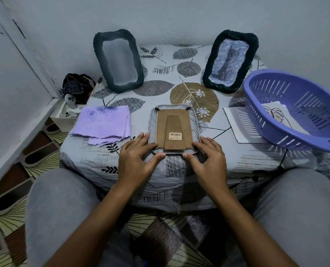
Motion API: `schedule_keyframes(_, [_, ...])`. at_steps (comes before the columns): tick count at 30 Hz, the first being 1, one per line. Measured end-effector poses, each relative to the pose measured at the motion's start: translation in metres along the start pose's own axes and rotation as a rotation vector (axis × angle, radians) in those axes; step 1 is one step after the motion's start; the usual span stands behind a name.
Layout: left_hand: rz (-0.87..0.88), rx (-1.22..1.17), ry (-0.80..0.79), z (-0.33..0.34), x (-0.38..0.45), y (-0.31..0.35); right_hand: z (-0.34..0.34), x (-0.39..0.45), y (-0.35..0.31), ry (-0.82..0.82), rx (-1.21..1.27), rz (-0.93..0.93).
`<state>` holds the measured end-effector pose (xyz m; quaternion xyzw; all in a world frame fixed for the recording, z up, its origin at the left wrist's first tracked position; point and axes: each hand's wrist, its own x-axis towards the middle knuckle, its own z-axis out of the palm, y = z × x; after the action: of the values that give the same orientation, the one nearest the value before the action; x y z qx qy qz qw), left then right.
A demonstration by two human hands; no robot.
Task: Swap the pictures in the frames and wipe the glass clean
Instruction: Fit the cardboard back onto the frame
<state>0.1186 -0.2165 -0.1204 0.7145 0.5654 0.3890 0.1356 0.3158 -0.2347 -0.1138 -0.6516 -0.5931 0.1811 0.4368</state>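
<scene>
On bench [179,170], near front edge, centre: grey frame [154,120] face down, brown cardboard backing [163,130] with folded stand and barcode sticker up. Two black clips at the far edge looked turned in over the backing; near-edge fasteners hidden by fingers, could not tell. Left hand [136,160] at near-left corner, right hand [208,160] at near-right corner, both with fingers fairly straight and spread, fingertips touching frame rim and backing edge, thumbs meeting the near rim; resting and pressing, not curled around anything. Purple cloth [102,125] folded, lying left of the frame, apart from the hands. Purple basket [295,110] at right, tipped, sitting partly on a white print [235,120] with a leaf line drawing. At the back, two dark frames leaning on wall: left dark frame [118,60] showing blank pale insert, right dark frame [230,60] holding a bluish picture. Judged early to middle of task: backing on the grey frame still seated, whether being opened or closed unclear; loose print not yet in any frame; no sign of wiping under way; glass condition not readable.
</scene>
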Motion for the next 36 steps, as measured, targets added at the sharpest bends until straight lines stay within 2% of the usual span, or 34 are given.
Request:
schedule_keyframes(27, [0.055, 0.090, -0.040, -0.001, 0.001, -0.002, -0.003, -0.001, -0.003, -0.050, -0.027, 0.008])
schedule_keyframes(32, [0.062, 0.120, -0.002, -0.008, 0.004, 0.001, -0.010, 0.001, -0.007, -0.077, 0.008, 0.021])
schedule_keyframes(34, [0.030, 0.074, 0.012, -0.014, 0.011, 0.006, -0.017, 0.011, -0.013, -0.071, 0.068, 0.063])
schedule_keyframes(36, [-0.080, -0.092, -0.009, -0.021, 0.027, 0.016, -0.024, 0.032, -0.017, -0.061, 0.149, 0.152])
